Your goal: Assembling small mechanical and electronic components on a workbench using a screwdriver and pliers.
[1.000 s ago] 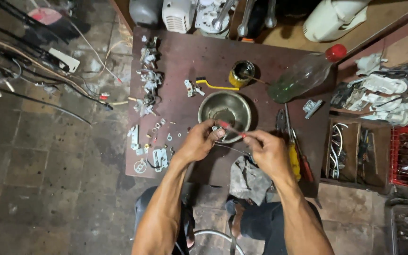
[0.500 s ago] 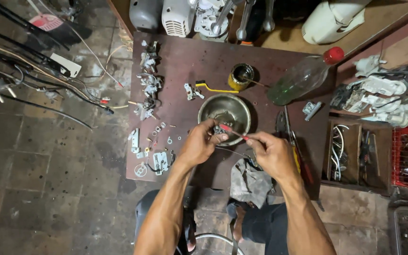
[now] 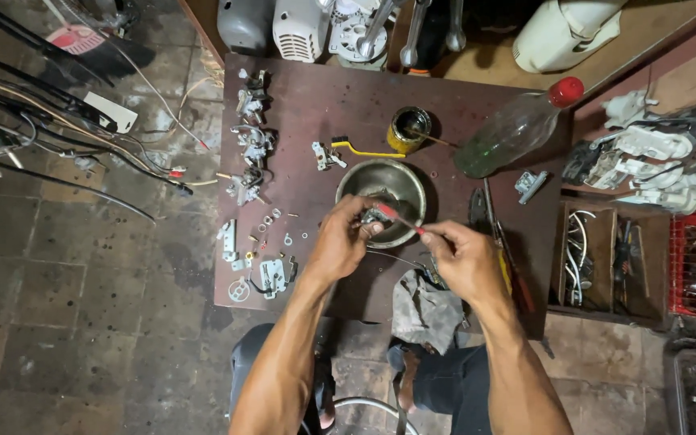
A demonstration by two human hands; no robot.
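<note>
My left hand (image 3: 340,242) pinches a small metal part (image 3: 375,217) over the near rim of a steel bowl (image 3: 364,179) on a dark brown table (image 3: 316,105). My right hand (image 3: 462,258) holds a thin red-handled tool (image 3: 400,219), its tip set against that part. Both hands hover just above the table's near half, close together.
Rows of small metal parts (image 3: 251,145) and loose nuts lie on the table's left side. A yellow-handled brush (image 3: 364,151), a small tin (image 3: 409,129) and a lying plastic bottle (image 3: 517,127) sit behind the bowl. A grey rag (image 3: 424,310) hangs at the near edge. Compartment boxes (image 3: 606,254) stand at right.
Both hands have stayed over the bowl; the right hand has shifted slightly with the red-handled tool against the part.
</note>
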